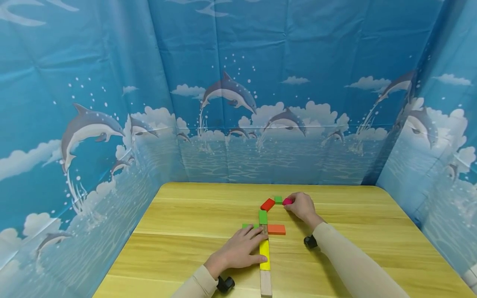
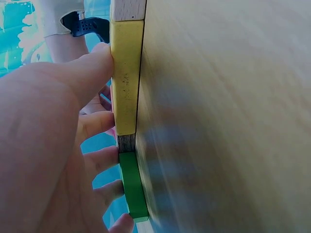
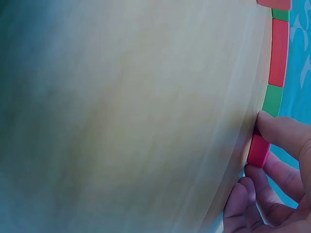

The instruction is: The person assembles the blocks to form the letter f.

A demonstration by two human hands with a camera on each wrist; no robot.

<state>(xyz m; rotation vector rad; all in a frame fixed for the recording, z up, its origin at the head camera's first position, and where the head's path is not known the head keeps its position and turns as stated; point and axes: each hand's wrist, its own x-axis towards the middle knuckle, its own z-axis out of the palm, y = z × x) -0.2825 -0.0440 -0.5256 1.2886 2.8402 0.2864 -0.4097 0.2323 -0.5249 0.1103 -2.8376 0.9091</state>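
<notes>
A line of flat coloured blocks runs up the middle of the wooden table [image 1: 179, 231]. From the near end it goes bare wood block [image 1: 266, 283], yellow block [image 1: 264, 253], green block [image 1: 263, 217], red block [image 1: 267, 204], small green block [image 1: 278, 199]. My left hand [image 1: 257, 244] lies flat beside the line. Its thumb touches the yellow block [image 2: 127, 77] and its fingers reach the green block [image 2: 132, 187]. My right hand [image 1: 290, 203] pinches a pink block [image 1: 287, 201] at the line's far end, next to the small green one. The pink block [image 3: 259, 149] sits between thumb and fingers.
An orange block [image 1: 276, 229] lies to the right of the line, and another green block [image 1: 246, 226] peeks out left of my left fingers. Blue dolphin-print curtains [image 1: 231, 95] wall the table on three sides. Bare tabletop spreads left and right.
</notes>
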